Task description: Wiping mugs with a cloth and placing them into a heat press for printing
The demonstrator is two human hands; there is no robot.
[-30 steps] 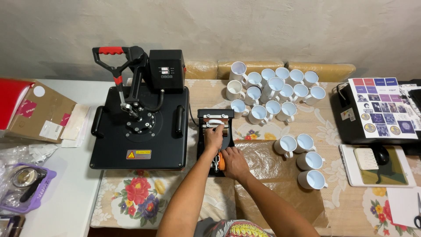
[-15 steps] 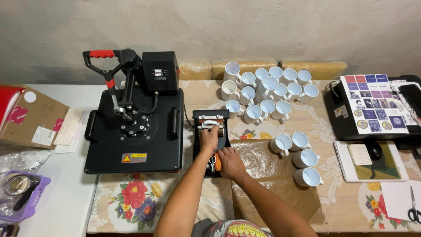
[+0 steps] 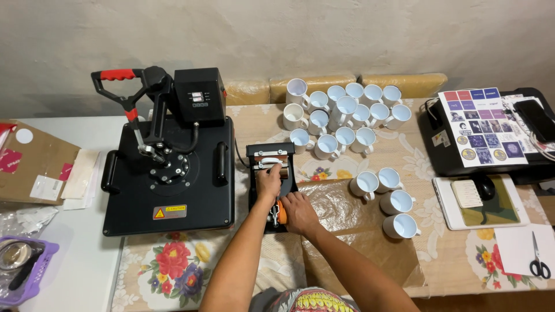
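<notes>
Far left we see a purple tray point(image 3: 26, 271) at the near edge and an open cardboard box point(image 3: 34, 162) beyond it. Next right sits the big black flat heat press point(image 3: 170, 173), its red-gripped lever point(image 3: 118, 75) pointing far-left.

Centre: the mug press point(image 3: 270, 185), a small black unit just right of the flat press, on the floral tablecloth point(image 3: 167, 266). Its long axis runs near to far; the metal clamp bars lie at the far end, and the orange handle point(image 3: 281, 212) sits at the near end, pointing toward us.

Left hand point(image 3: 269, 184) lies on top of the mug press, fingers curled over the clamp area; how firmly it grips, we cannot tell. Right hand point(image 3: 299, 212) is closed around the orange handle.

Right of that: brown baking paper point(image 3: 347, 231), a cluster of white mugs point(image 3: 341, 112) at the far side, three more near. Further right a black printer point(image 3: 485, 138) with a sticker sheet on top, then scissors point(image 3: 537, 260) on white paper.
</notes>
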